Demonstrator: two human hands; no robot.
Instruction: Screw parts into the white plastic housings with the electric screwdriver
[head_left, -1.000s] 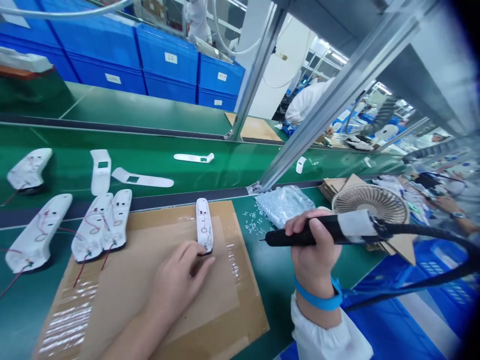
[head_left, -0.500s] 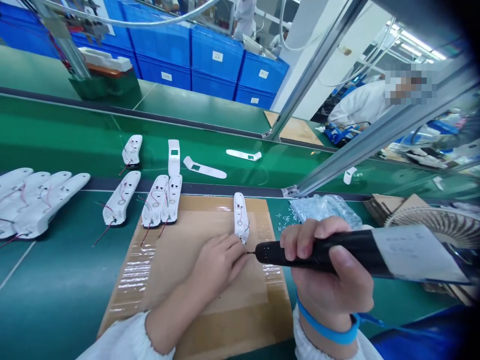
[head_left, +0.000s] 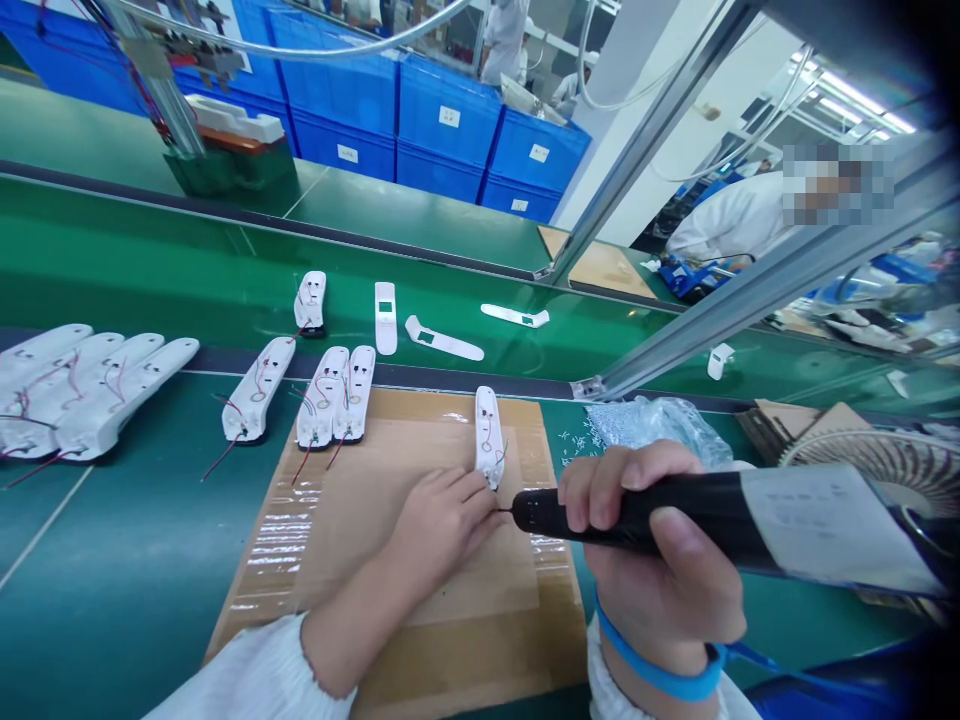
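My right hand (head_left: 660,560) is wrapped around a black electric screwdriver (head_left: 697,515) with a pale label, held level and pointing left. Its thin bit reaches the fingertips of my left hand (head_left: 442,520), which are pinched together. Whatever those fingers hold is hidden or too small to make out. Just beyond them, a white plastic housing (head_left: 489,430) with thin wires lies on the taped cardboard sheet (head_left: 405,640). Two similar wired housings (head_left: 322,405) lie side by side at the cardboard's far left corner.
More white housings (head_left: 142,395) lie at the left. Beyond the bench runs a green conveyor belt (head_left: 150,250) carrying several white parts (head_left: 444,343). Small loose screws (head_left: 576,440) and a clear plastic bag (head_left: 667,425) lie right of the cardboard. A metal post (head_left: 660,330) slants up rightward; a person (head_left: 727,220) sits beyond.
The parts on the belt have moved to the right relative to the bench. The view has shifted slightly. Both hands and the screwdriver keep nearly the same position.
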